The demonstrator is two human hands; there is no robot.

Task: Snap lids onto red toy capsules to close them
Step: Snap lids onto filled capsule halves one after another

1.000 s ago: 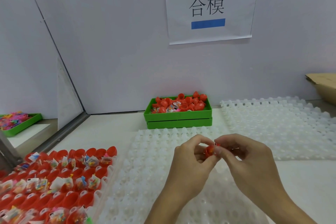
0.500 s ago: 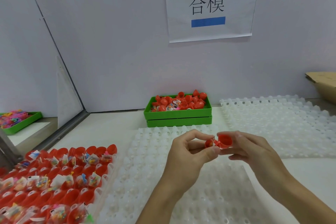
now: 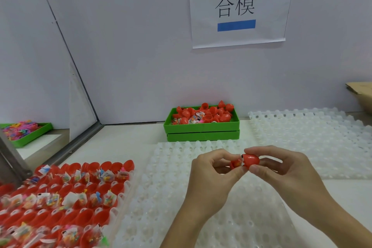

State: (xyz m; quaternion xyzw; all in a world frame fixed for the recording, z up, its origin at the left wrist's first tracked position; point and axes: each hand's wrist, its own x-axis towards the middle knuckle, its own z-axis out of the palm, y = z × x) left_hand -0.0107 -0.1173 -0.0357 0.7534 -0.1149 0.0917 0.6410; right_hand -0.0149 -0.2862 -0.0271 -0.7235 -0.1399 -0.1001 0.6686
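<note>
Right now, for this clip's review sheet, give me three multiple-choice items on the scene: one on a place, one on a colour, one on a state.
1. Where does the green bin of loose red shells stand?
A. against the back wall, behind the white trays
B. on the person's lap
C. on top of the filled tray at the left

2. What colour are the tape strips on the paper sign?
A. yellow
B. blue
C. black

3. How are the two capsule halves in the hands?
A. snapped shut
B. lying on the tray
C. held apart, one per hand

Answers: 1 A, the bin sits by the wall beyond the white trays. 2 B, both strips are blue. 3 C, the left hand pinches the small half and the right hand pinches the lid, not yet closed.
</note>
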